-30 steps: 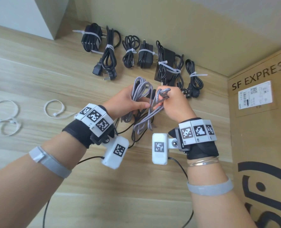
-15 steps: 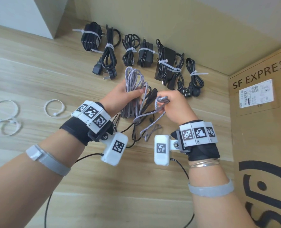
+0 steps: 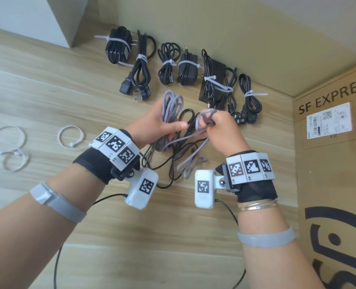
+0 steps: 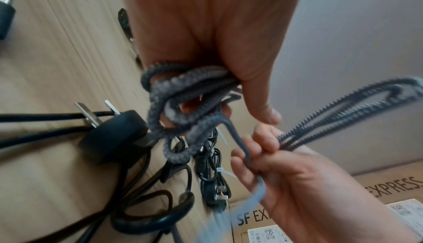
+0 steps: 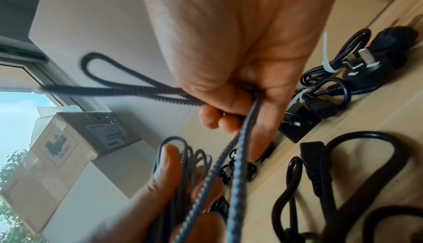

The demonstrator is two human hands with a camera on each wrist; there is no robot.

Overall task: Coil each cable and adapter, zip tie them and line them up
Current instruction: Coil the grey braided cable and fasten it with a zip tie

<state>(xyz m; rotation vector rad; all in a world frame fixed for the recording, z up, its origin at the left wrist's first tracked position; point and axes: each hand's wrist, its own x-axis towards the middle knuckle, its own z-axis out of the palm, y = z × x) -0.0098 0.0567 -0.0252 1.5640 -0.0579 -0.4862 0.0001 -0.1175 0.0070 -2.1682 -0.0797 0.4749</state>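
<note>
A grey braided cable (image 3: pixel 171 107) is held in the air over the wooden floor. My left hand (image 3: pixel 162 124) grips its bundled loops (image 4: pixel 181 93), fingers and thumb curled round them. My right hand (image 3: pixel 216 126) holds another loop of the same cable (image 5: pixel 128 89) in its fist, close beside the left. A slack strand (image 3: pixel 191 161) hangs between and below the hands. A loose black cable (image 3: pixel 173 163) lies on the floor under them. Several black cables and adapters, each bound with a white zip tie (image 3: pixel 216 84), lie in a row by the wall.
Loose white zip ties (image 3: pixel 71 138) lie on the floor at the left, with more (image 3: pixel 6 151) near the left edge. A cardboard box (image 3: pixel 333 163) marked SF EXPRESS stands at the right. A grey-white block (image 3: pixel 48 17) stands at the back left.
My left hand tilted the grey bundle and lifted it a little, then brought it back. My right hand drew a new loop of cable up toward the bundle.
</note>
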